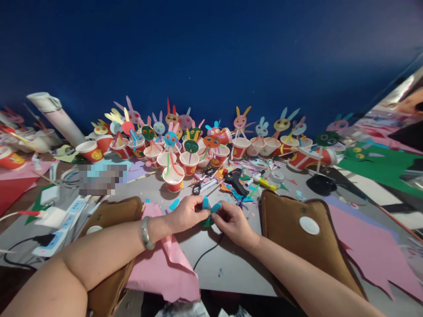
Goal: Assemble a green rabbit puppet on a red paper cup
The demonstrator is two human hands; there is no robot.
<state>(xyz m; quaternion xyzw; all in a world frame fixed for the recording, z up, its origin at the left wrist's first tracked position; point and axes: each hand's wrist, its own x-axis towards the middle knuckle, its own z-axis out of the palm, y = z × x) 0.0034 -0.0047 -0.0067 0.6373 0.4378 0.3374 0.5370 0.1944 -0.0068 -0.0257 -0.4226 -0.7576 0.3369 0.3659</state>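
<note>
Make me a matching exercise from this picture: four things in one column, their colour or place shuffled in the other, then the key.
Things:
1. Paper ears
2. Glue gun
3. Bangle
4. Bottle

Descriptions:
A. around the left wrist
B. tall and pale, near the blue wall
C. blue, held by the left hand and right hand
D. black, lying among paper scraps

Pairs: 1-C, 2-D, 3-A, 4-B
</note>
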